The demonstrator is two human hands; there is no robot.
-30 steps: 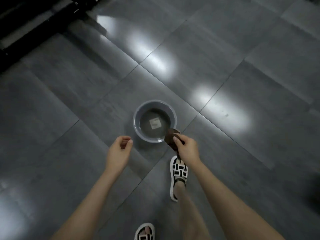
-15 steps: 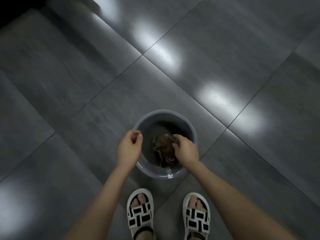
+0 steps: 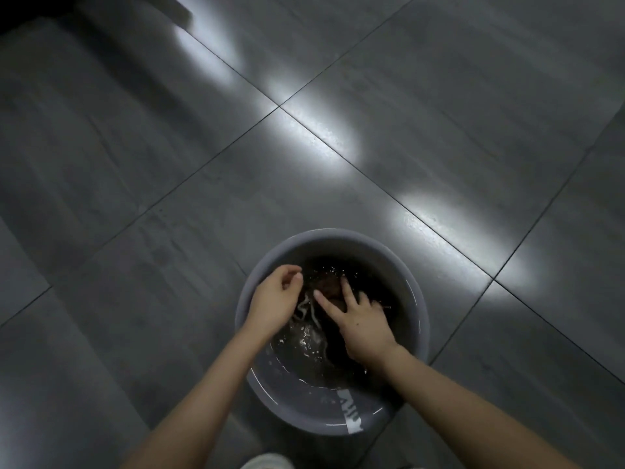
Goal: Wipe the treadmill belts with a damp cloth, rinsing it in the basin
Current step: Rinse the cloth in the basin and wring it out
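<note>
A grey round basin [image 3: 411, 286] of water stands on the tiled floor below me. A brown cloth [image 3: 328, 285] lies in the rippling water. My right hand [image 3: 362, 321] presses down on the cloth with fingers spread and fairly straight. My left hand [image 3: 275, 301] hovers over the basin's left side with fingers loosely curled, holding nothing that I can see. Part of the cloth is hidden under my right hand. No treadmill belt is in view.
Glossy dark grey floor tiles [image 3: 439, 130] with bright light reflections surround the basin. A dark object [image 3: 33, 11] fills the top left corner. The tip of a pale sandal [image 3: 267, 462] shows at the bottom edge.
I have bent closer to the basin. My right hand has carried the cloth from the rim down into the water and spread its fingers over it; my left hand has come over the basin.
</note>
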